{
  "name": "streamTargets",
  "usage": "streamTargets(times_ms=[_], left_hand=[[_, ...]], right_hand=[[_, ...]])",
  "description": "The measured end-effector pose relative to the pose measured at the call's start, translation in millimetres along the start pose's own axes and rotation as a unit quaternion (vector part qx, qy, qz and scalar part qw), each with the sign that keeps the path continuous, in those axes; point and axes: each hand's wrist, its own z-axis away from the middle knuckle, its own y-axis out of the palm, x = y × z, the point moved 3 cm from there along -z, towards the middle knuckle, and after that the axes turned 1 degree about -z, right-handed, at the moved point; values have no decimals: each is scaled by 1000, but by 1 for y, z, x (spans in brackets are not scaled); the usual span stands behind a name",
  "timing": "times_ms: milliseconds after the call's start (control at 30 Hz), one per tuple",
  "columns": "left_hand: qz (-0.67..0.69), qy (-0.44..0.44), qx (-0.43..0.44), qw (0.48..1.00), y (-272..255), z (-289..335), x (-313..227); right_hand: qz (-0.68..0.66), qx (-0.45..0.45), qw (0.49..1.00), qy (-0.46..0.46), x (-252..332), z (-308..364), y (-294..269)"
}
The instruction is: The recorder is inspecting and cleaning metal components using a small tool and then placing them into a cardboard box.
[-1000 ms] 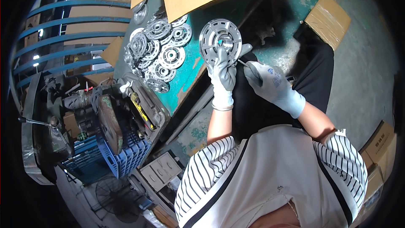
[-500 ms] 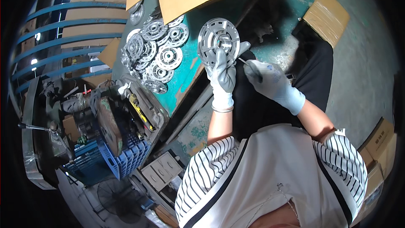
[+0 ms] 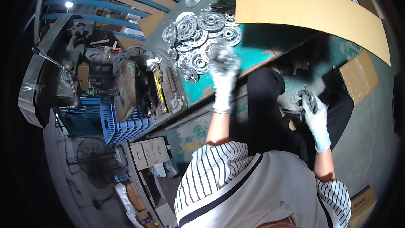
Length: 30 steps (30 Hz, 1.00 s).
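Metal discs [image 3: 196, 38]: heaped far left on bench [image 3: 249, 59], seemingly for easy reach. My left hand [image 3: 224, 74]: blurred at heap, fingers' grip untellable. My right hand [image 3: 313, 109]: fingers closed round slim tool [image 3: 304, 88], well clear.

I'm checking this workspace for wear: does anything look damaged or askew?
Yes: along the near edge of the green tabletop, brown patches interrupt the paint, looking worn. The slotted metal discs lie in an overlapping heap; none looks damaged.

Silver discs [image 3: 198, 39], green tabletop [image 3: 249, 55], black-striped white sleeves [image 3: 211, 169]
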Motion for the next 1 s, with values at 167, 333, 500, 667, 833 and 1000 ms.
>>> streamTargets(times_ms=[167,333,500,667,833,1000], left_hand=[[-198,180,-299,916,-83,-47,-27],[-279,90,-374,880,-165,-88,-30],[-521,72,-450,722,-122,-91,0],[-524,187,-186,810,-33,-141,-22],[-466,458,58,755,162,-199,-67],[-722,306,351,512,268,-260,13]], right_hand=[[-71,44,993,83,-2,1,8],[-104,60,989,84,14,0,17],[-106,30,987,117,3,-6,4],[-62,56,988,128,-7,-10,-10],[-52,98,988,111,-15,-19,-13],[32,56,993,-101,-56,-28,-19]])
